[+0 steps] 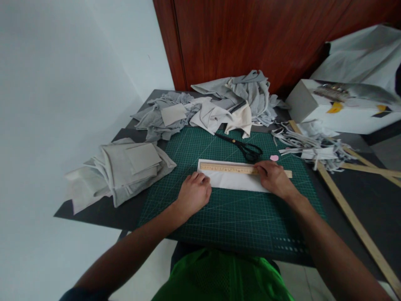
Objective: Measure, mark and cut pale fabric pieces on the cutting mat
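Observation:
A white strip of cloth (pixel 232 181) lies flat on the green cutting mat (pixel 232 217), with a short wooden ruler (pixel 228 168) along its upper part. My left hand (pixel 194 190) rests at the strip's left end, its fingers curled; what they hold, if anything, is hidden. Near the ruler's right part, my right hand (pixel 273 177) pinches the ruler between thumb and fingers. Black scissors (pixel 242 145) lie just above the ruler, and a small pink piece (pixel 274 158) is beside my right hand.
Folded grey cloth (pixel 125 167) sits at the left edge. More grey and white cloth (pixel 216 104) is heaped along the back. At the right are cloth strips (pixel 319 146), long wooden sticks (pixel 354 217) and a white box (pixel 338 104).

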A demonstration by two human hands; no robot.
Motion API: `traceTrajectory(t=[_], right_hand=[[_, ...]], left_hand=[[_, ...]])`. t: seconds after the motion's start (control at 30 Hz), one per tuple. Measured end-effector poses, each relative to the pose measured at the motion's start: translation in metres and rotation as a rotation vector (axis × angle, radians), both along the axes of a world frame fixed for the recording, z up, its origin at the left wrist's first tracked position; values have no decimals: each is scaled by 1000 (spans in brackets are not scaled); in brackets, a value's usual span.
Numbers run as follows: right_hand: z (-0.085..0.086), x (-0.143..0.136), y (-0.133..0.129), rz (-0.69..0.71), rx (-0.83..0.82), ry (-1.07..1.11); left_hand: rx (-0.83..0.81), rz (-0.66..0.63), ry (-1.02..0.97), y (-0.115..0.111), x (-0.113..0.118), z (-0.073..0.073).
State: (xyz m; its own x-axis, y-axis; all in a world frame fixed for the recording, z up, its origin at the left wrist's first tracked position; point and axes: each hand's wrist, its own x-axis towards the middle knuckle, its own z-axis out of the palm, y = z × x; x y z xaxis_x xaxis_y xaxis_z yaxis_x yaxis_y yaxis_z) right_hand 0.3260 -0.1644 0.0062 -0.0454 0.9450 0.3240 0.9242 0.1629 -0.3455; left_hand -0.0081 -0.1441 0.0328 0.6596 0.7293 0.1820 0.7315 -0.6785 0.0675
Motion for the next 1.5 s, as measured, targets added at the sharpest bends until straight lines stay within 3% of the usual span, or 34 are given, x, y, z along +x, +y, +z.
traceTrajectory(t=[0.17, 0.43, 0.6, 1.07, 1.23, 1.5], right_hand=[[-5, -6, 0, -3, 9, 5], [3, -12, -13, 4, 65, -82], [1, -16, -14, 87, 46, -33], [4, -15, -12, 73, 72, 20], [9, -21, -20, 112, 85, 63], [4, -23, -32, 149, 58, 116]], left_hand=[[-6, -1, 8, 0, 1, 1], [-20, 2, 10, -2, -1, 1], [-26, -8, -5, -1, -1, 1], [-22, 9, -4, -1, 1, 1], [-12, 10, -5, -2, 1, 2], [-6, 15, 34, -6, 2, 4]])
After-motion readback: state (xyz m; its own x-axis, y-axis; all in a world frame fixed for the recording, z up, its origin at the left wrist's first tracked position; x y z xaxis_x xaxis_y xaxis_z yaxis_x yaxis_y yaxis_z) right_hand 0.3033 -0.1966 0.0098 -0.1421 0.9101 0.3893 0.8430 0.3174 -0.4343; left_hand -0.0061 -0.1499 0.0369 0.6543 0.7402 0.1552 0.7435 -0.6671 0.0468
